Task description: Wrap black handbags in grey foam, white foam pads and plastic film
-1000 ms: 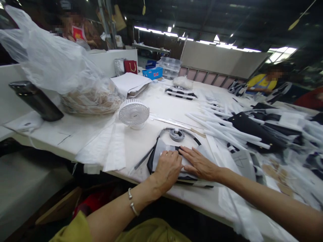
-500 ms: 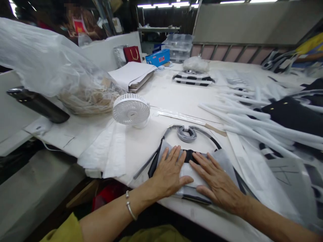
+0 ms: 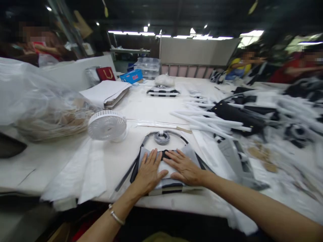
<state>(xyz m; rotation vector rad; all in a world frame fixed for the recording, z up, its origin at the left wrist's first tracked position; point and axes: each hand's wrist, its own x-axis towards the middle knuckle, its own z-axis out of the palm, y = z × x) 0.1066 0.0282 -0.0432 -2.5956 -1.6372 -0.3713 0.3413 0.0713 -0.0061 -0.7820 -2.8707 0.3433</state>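
A black, grey and white bag [image 3: 171,186] lies flat at the table's near edge, partly covered by a thin whitish sheet. Its dark handle arches out beyond it, and a coiled grey strap [image 3: 162,137] rests inside that arch. On the left part of the bag my left hand [image 3: 148,171] lies flat, fingers apart. Beside it, my right hand [image 3: 185,168] presses flat on the right part with its fingers spread. Both palms are hidden against the covered bag.
A white fan [image 3: 108,126] stands left of the bag, near white sheets [image 3: 94,171] and a large plastic bag [image 3: 37,97]. White padded tubes and black pieces [image 3: 237,117] crowd the right. People are at the far right and far left.
The head view has swung right and tilted up, so more of the right side shows. Both hands stay flat on the bag, with little visible movement on it.
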